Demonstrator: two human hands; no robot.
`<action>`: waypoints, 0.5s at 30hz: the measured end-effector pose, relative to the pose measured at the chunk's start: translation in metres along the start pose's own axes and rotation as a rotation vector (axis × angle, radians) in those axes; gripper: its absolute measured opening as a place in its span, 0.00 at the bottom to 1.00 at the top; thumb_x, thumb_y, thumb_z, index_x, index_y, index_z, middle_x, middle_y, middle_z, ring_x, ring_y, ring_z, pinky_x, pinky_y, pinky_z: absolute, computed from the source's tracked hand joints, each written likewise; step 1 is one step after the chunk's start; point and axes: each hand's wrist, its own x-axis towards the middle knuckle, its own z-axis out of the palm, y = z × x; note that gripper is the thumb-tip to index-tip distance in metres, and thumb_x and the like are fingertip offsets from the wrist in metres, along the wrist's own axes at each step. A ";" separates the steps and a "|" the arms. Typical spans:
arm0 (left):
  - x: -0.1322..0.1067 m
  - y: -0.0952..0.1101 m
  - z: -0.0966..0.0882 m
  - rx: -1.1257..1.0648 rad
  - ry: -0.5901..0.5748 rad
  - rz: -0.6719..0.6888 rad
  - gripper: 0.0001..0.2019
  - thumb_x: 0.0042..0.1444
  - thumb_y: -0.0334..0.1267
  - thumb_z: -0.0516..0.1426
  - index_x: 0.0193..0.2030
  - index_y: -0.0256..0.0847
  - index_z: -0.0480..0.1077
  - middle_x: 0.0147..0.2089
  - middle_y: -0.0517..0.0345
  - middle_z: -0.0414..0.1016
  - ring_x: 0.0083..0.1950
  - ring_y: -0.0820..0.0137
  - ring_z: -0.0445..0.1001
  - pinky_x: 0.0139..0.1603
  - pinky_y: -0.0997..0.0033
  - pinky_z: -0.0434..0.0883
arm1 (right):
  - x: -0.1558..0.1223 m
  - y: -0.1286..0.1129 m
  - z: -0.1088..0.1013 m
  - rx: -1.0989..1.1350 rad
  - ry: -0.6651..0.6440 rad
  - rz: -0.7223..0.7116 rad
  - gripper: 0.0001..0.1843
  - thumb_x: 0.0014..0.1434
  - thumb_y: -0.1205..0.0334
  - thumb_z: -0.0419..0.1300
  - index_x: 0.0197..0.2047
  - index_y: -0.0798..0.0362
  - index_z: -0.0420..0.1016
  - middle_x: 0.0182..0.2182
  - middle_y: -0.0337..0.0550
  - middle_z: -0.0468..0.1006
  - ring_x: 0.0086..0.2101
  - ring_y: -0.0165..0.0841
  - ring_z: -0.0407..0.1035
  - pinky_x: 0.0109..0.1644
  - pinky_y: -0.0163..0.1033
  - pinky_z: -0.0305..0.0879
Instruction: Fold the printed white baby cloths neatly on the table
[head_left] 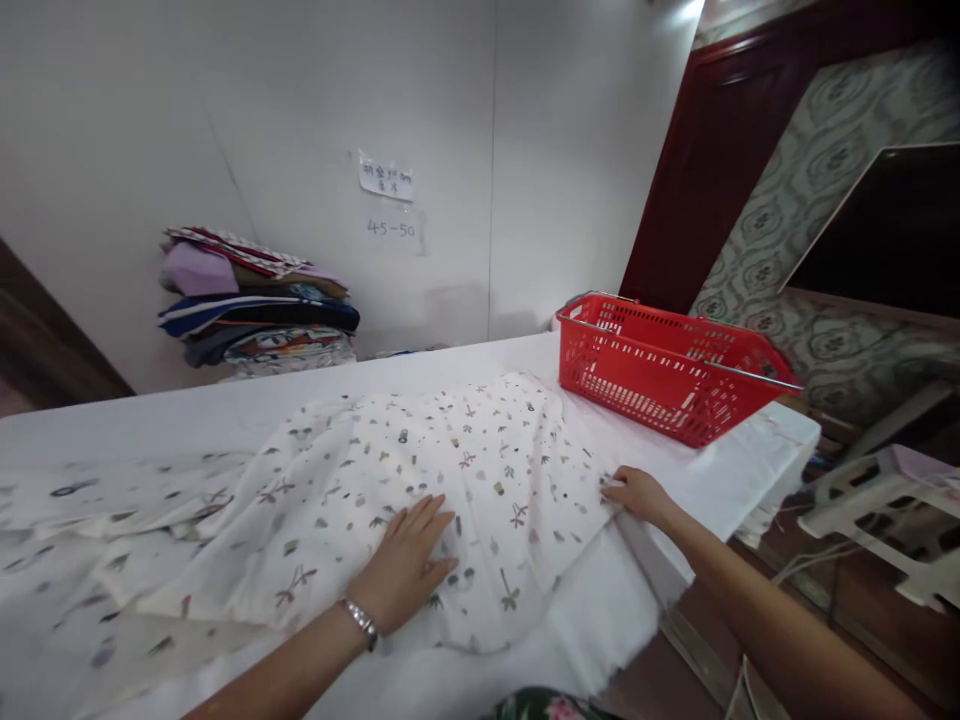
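Note:
A thin white cloth point(480, 460) printed with small palm trees and other figures lies spread over the white-covered table point(645, 470), its left part loosely wrinkled. My left hand point(405, 565) rests flat on the middle of it, fingers stretched out, a silver band on the wrist. At the cloth's right edge, my right hand point(637, 493) has its fingers closed on the fabric. The fingertips there are partly hidden.
A red plastic basket point(637, 370) with metal handles stands at the table's back right. Folded clothes point(259, 300) are piled at the back left against the wall. A white plastic stool point(885, 510) stands on the floor to the right.

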 end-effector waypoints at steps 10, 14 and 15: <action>0.003 0.026 0.003 0.046 -0.025 0.011 0.24 0.56 0.47 0.49 0.59 0.42 0.59 0.65 0.51 0.51 0.65 0.59 0.48 0.62 0.50 0.49 | 0.004 0.025 0.004 0.789 0.130 0.050 0.15 0.42 0.61 0.61 0.35 0.54 0.70 0.25 0.39 0.73 0.26 0.31 0.68 0.25 0.33 0.63; 0.002 0.044 -0.004 0.035 -0.018 0.094 0.23 0.57 0.48 0.48 0.58 0.46 0.59 0.65 0.54 0.51 0.65 0.61 0.49 0.62 0.51 0.51 | 0.007 0.077 -0.011 0.632 0.312 0.099 0.17 0.43 0.61 0.59 0.39 0.56 0.71 0.21 0.38 0.72 0.22 0.31 0.67 0.23 0.33 0.60; 0.000 0.049 -0.005 0.038 -0.026 0.114 0.23 0.57 0.48 0.48 0.58 0.47 0.59 0.65 0.54 0.52 0.65 0.61 0.50 0.61 0.51 0.52 | 0.006 0.088 -0.014 0.566 0.310 0.122 0.17 0.43 0.62 0.59 0.39 0.57 0.71 0.20 0.38 0.71 0.21 0.30 0.66 0.23 0.33 0.60</action>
